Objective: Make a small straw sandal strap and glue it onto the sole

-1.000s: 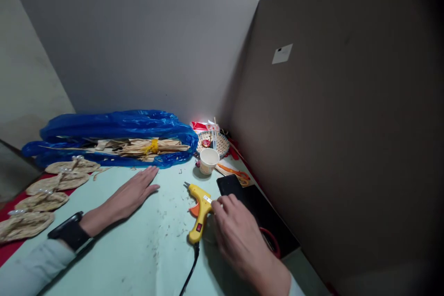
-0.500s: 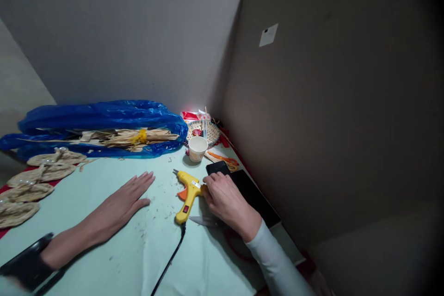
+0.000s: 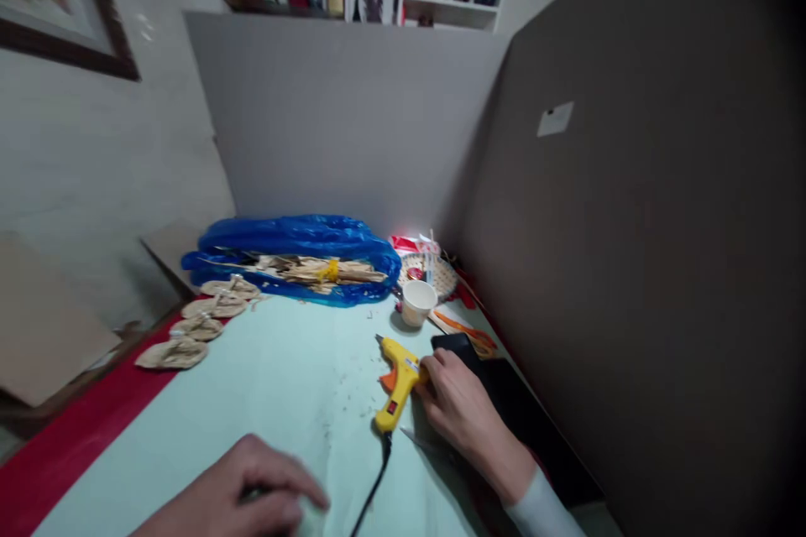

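Note:
A yellow hot glue gun point(image 3: 398, 377) with an orange trigger lies on its side on the pale green table sheet point(image 3: 277, 386), its black cord running toward me. My right hand point(image 3: 463, 403) has its fingers bent around the gun's back end; the fingertips are partly hidden. Under that hand a scissor blade point(image 3: 419, 440) shows, the rest covered in shadow. At the bottom, slightly blurred, my left hand point(image 3: 252, 491) is loosely bent with thumb and forefinger apart and nothing visible between them.
Woven sandals point(image 3: 173, 354) are lined up at the left edge. Behind them a blue plastic bag point(image 3: 295, 228) holds dried straw. A paper cup point(image 3: 418, 304), a woven basket point(image 3: 446, 278), orange-handled scissors point(image 3: 463, 327) and a black phone point(image 3: 454, 342) stand at right, beside a grey partition point(image 3: 604, 268).
The view has tilted up and swung left, bringing shelves and a picture frame in. My left hand has gone from lying flat to bent, nearer me. My right hand stays at the glue gun.

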The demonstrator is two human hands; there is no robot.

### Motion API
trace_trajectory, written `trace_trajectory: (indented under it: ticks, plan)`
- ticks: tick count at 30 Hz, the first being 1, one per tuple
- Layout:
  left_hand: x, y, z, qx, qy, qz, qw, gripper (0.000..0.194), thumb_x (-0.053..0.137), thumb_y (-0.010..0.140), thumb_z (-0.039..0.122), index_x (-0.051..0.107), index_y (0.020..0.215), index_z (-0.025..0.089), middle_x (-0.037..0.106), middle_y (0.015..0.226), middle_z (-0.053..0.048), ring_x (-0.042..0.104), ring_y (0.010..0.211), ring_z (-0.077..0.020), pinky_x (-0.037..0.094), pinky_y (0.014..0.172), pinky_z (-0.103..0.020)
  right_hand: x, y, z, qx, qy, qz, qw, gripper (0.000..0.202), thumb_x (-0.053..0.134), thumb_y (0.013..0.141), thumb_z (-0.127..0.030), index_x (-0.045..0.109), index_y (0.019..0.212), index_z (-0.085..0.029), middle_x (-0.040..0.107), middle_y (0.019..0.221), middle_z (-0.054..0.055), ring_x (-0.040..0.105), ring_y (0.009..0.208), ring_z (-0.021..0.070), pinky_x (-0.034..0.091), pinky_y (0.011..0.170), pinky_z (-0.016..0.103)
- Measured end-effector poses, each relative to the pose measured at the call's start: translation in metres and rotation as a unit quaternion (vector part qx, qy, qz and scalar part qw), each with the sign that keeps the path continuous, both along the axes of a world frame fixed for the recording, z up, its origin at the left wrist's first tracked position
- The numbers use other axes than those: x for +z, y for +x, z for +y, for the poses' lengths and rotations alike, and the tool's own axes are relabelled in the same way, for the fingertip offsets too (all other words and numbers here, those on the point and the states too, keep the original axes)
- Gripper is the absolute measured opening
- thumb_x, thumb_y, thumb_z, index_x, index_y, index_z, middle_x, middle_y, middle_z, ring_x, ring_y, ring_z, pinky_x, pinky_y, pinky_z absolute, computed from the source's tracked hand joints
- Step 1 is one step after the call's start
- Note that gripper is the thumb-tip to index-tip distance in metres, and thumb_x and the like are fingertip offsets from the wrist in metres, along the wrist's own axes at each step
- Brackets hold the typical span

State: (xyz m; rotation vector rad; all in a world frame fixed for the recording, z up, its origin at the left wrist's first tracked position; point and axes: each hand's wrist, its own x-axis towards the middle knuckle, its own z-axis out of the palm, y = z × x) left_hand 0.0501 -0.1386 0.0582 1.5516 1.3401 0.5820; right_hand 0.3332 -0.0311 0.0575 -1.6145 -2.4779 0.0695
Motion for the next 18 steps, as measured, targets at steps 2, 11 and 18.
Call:
trace_trajectory:
  ticks: [2, 11, 18]
  plan:
    - [0.007, 0.007, 0.015, 0.060, 0.004, -0.014, 0.998, 0.048, 0.062, 0.088, 0.057, 0.085, 0.103, 0.018, 0.080, 0.074, -0.005, 0.071, 0.072, -0.0254, 0.056, 0.076, -0.038, -0.001, 0.002, -0.001, 0.025, 0.028, 0.027, 0.999, 0.010, 0.062, 0.097, -0.005, 0.070, 0.096, -0.012, 0.071, 0.097, 0.011, 0.073, 0.092, 0.0263, 0.063, 0.082, 0.041]
    - [-0.004, 0.047, 0.037, 0.103, -0.015, -0.206, 0.973, 0.087, 0.082, 0.067, 0.064, 0.070, 0.135, 0.011, 0.074, 0.098, -0.008, 0.069, 0.088, -0.0271, 0.053, 0.082, -0.038, 0.009, -0.005, -0.017, 0.190, 0.215, 0.134, 0.948, 0.034, 0.053, 0.105, -0.018, 0.051, 0.139, -0.020, 0.069, 0.116, 0.014, 0.074, 0.101, 0.0251, 0.067, 0.085, 0.035]
    - [-0.009, -0.024, -0.008, 0.245, -0.023, -0.309, 0.919, 0.074, 0.084, 0.064, 0.083, 0.080, 0.102, 0.020, 0.074, 0.070, 0.002, 0.061, 0.059, -0.0149, 0.050, 0.060, -0.027, 0.012, -0.097, -0.031, 0.234, 0.244, 0.136, 0.931, 0.045, 0.053, 0.107, -0.023, 0.043, 0.150, -0.013, 0.076, 0.119, 0.016, 0.076, 0.099, 0.0316, 0.070, 0.084, 0.043]
